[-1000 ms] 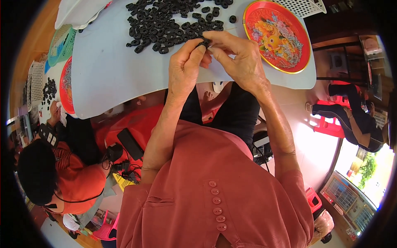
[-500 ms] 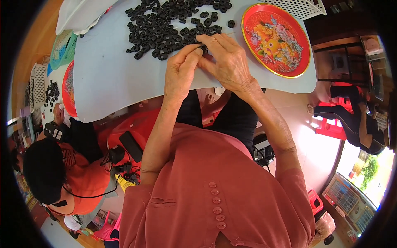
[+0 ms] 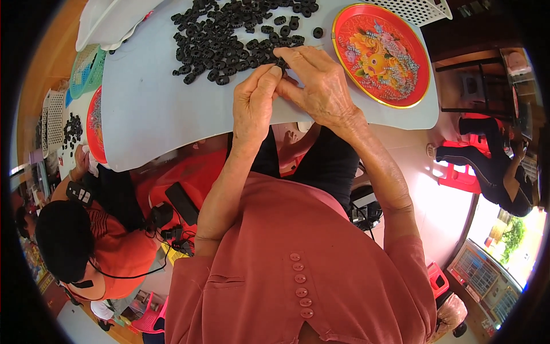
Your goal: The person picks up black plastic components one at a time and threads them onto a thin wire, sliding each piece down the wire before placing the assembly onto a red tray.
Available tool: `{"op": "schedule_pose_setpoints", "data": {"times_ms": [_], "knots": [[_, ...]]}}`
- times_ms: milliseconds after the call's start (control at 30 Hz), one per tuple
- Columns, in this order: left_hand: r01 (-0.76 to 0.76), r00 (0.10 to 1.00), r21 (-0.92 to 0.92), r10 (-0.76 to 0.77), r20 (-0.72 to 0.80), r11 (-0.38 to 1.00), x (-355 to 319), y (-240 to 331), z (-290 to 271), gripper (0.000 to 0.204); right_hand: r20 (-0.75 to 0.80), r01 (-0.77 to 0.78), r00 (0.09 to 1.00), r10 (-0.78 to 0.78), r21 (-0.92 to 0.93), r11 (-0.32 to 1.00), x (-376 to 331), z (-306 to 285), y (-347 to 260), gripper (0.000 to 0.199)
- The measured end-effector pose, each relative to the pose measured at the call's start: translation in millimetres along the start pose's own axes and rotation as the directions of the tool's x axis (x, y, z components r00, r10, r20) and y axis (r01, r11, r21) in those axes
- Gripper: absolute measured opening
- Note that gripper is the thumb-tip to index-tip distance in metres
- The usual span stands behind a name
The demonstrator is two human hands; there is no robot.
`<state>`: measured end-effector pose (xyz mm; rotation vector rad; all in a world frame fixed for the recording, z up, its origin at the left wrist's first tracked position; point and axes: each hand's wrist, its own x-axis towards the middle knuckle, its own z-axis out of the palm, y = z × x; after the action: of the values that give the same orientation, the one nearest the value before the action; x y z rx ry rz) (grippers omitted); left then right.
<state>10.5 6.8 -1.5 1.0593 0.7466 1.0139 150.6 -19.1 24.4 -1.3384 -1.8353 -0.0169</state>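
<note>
A heap of small black plastic pieces, rounded with holes and resembling cord locks, lies at the far middle of the pale blue-grey table. At the near edge of that heap, my left hand and my right hand meet fingertip to fingertip. Between the pinched fingers and thumbs is one small black plastic piece, mostly covered by them. Both hands are closed, just over the tabletop. To the right of my right hand lies a round red tray with a gold rim and a floral pattern.
White perforated baskets stand at the far right, and a white container at the far left. Beyond the left edge are a green basket and another red tray. A person in orange sits to my left.
My hands stay pinched together, with the left turned slightly and shifted a little right. The person at left has moved slightly to the right in view.
</note>
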Motion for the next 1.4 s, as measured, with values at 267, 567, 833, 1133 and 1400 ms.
{"op": "schedule_pose_setpoints", "data": {"times_ms": [267,567,833,1133,1400], "knots": [[0.017,0.999,-0.018,-0.018,-0.031,1.0,-2.4,1.9,4.2,0.024,0.056,-0.065,0.997,0.059,0.111,0.992,-0.7,-6.2,-1.2,0.04],[0.021,1.0,-0.074,-0.022,-0.015,0.997,-4.2,-3.8,3.3,0.021,0.061,-0.063,0.996,0.06,0.033,0.997,-2.3,-6.0,-7.1,0.044],[0.079,0.996,-0.193,-0.088,-0.035,0.978,-8.2,-4.8,10.6,0.022,0.099,-0.103,0.99,0.105,-0.028,0.994,-7.2,-7.6,-11.9,0.041],[0.189,0.978,-0.223,-0.163,0.131,0.956,-13.2,3.6,-3.6,0.024,0.081,-0.166,0.985,0.151,0.235,0.958,-13.7,-5.3,-6.3,0.036],[0.144,0.989,-0.117,-0.141,0.041,0.983,-7.1,0.1,6.4,0.024,-0.008,0.024,1.0,-0.024,-0.02,1.0,-16.8,-2.1,-1.0,0.033]]}}
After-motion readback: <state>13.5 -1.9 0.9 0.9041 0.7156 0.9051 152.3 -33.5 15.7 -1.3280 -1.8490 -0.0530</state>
